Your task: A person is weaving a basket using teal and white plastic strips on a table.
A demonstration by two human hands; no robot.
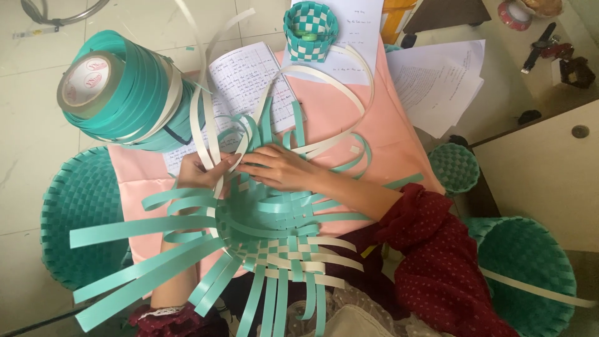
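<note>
A half-woven basket (262,231) of teal and cream plastic strips sits in the lap of a person working over a pink cloth (374,131), its unwoven teal ends fanning out to the left and toward the near edge. At its far rim both hands meet: the left hand (196,171) is closed in a pinch on an upright cream strip (209,118), while the right hand (281,167) lies flat with fingers stretched leftward, pressing on the weave just beside that pinch and gripping nothing that can be seen. The springy strips look likely to slip out of their over-under order if either hand eases its pressure, and the long cream loops (349,93) arching to the far right could snag or kink. The big roll of teal strapping (125,93) stands at far left, close enough for a loose end to catch on it. A small checked basket (310,30) rests at the far side on paper sheets, and finished teal baskets (84,212) flank the worker.
</note>
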